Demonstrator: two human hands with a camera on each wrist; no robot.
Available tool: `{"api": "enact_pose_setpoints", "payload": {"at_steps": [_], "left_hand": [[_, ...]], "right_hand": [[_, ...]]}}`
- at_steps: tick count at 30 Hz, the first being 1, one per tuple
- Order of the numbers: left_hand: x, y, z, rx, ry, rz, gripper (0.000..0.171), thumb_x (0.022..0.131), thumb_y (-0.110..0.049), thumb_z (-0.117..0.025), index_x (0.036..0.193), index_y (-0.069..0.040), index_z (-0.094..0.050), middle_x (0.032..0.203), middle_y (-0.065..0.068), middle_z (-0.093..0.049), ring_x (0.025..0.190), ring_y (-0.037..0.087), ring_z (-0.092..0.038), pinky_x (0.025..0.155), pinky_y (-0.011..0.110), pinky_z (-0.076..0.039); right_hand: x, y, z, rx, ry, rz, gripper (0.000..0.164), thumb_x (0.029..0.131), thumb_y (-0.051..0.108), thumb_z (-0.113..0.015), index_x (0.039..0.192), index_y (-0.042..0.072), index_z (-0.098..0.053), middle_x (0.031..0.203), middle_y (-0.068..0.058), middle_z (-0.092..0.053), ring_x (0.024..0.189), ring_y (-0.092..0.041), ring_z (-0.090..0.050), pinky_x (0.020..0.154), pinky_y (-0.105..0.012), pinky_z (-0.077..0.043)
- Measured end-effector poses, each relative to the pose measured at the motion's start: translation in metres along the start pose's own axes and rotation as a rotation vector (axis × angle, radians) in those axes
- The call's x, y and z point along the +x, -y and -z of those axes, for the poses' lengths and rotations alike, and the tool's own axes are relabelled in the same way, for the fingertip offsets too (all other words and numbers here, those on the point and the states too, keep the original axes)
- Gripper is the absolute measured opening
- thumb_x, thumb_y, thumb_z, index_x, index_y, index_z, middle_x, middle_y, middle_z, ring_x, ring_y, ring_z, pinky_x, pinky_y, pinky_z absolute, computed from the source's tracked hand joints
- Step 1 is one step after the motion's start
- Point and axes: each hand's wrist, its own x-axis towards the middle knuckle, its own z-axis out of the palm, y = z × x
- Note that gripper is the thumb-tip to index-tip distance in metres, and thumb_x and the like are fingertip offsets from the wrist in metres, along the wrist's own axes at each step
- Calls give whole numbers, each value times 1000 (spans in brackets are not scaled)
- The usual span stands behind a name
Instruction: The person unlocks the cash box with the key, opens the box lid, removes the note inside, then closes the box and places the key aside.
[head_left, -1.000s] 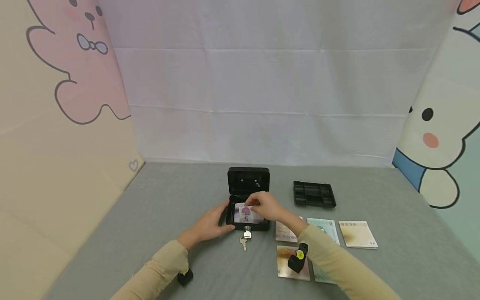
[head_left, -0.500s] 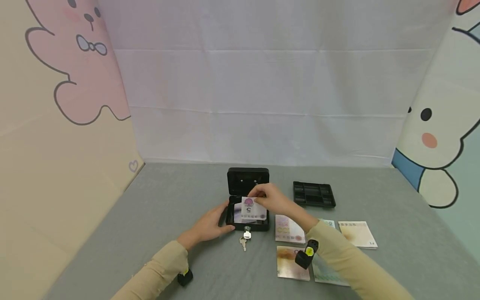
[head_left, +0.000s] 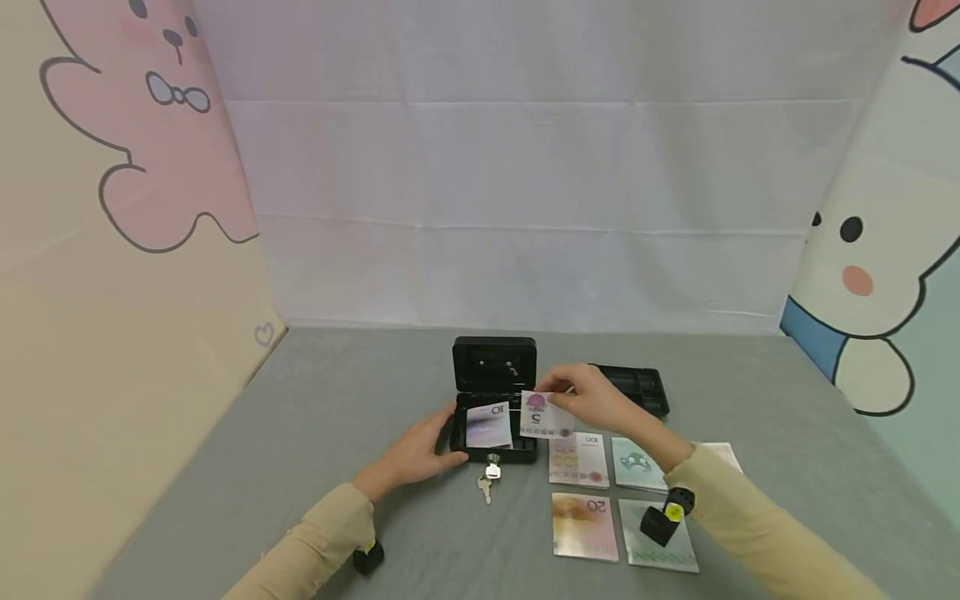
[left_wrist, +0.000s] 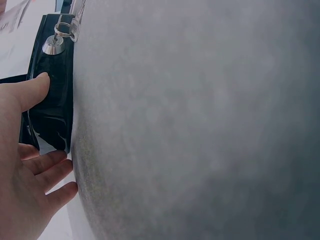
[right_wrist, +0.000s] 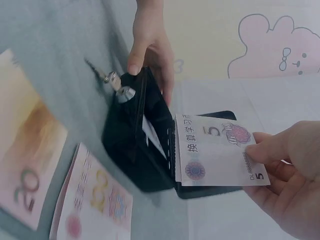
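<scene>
A black cash box (head_left: 517, 456) stands on the grey table with its lid raised. My left hand (head_left: 416, 446) grips its left front corner; in the left wrist view the thumb lies on the front and the other fingers bend at the side. My right hand (head_left: 596, 400) pinches a small stack of 5 banknotes (right_wrist: 215, 152) between thumb and fingers, above the box's right edge. Inside the box lies a 10 banknote (head_left: 487, 427), on the left. A key (head_left: 485, 487) hangs by a ring from another key in the front lock.
Right of the box lie stacks of banknotes: a 100 stack (head_left: 579, 460), a 20 stack (head_left: 585, 527), a green stack (head_left: 636, 464), another green stack (head_left: 656, 542) and one partly behind the right sleeve. A black compartment tray (head_left: 648, 387) sits behind the right hand.
My right hand has lifted the 5 banknotes out of the box and carried them to the right, uncovering the 10 banknote. The left hand stays at the box.
</scene>
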Motion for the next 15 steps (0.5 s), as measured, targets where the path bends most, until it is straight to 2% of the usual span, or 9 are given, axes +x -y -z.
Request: {"api": "enact_pose_setpoints", "payload": {"at_steps": [6,15], "left_hand": [[0,2,0,5,-1,13,78,82,-37,-64,140,3,-29,140,17,-37,127,31,-37,102,44,-33],[0,2,0,12,6,8,78,82,-38,-64,139,3,-29,140,17,-37,127,31,-37,102,43,-33]], "right_hand": [[-21,-12,12,-40,-30,-50,16,86,0,-57,97,6,-66,91,-4,-65,81,-15,-59,68,-28,-50],[-62,-27,27,-25,-55,-14,13,85,-4,-58,93,2,-65,88,-6,-65,77,-14,-60,63,-25,-51]]}}
